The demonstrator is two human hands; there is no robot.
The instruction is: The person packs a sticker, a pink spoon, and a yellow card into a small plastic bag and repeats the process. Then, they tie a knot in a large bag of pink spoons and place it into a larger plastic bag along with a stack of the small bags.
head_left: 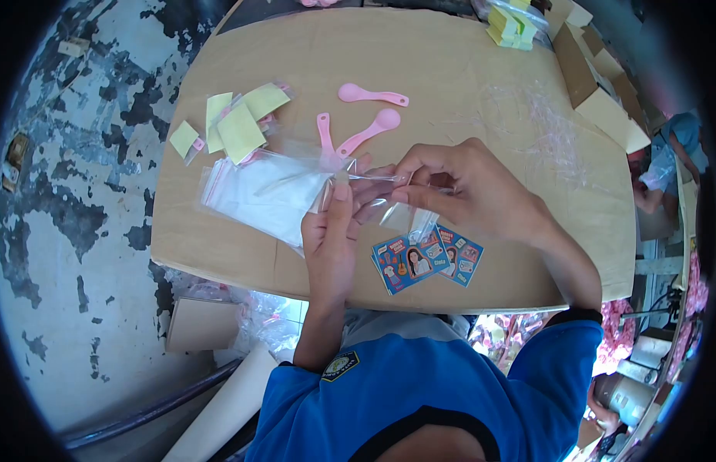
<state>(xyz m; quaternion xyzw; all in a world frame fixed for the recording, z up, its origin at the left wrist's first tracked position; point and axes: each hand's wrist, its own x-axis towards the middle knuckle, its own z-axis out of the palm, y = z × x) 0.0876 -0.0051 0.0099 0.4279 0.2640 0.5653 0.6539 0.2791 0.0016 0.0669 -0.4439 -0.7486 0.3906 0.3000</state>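
A small clear plastic bag [400, 218] is stretched between my two hands above the table. My left hand [333, 227] pinches one side of it between thumb and fingers. On the other side, my right hand [469, 181] grips its edge with thumb and forefinger. Just left of my left hand lies a pile of clear plastic bags [254, 192]. Pink plastic spoons lie beyond my hands: one spoon [373, 95], a second spoon [371, 132] and a third spoon [325, 132], partly covered. Below my right hand, blue printed cards [410, 266] overlap on the table.
Bagged pieces with pale yellow cards [241, 132] lie at the left of the brown-covered table [450, 61]. Thin clear plastic strips [539, 127] are scattered at the right. A yellow bundle [512, 28] and a cardboard box [600, 92] stand at the back right. Another person [674, 146] is at far right.
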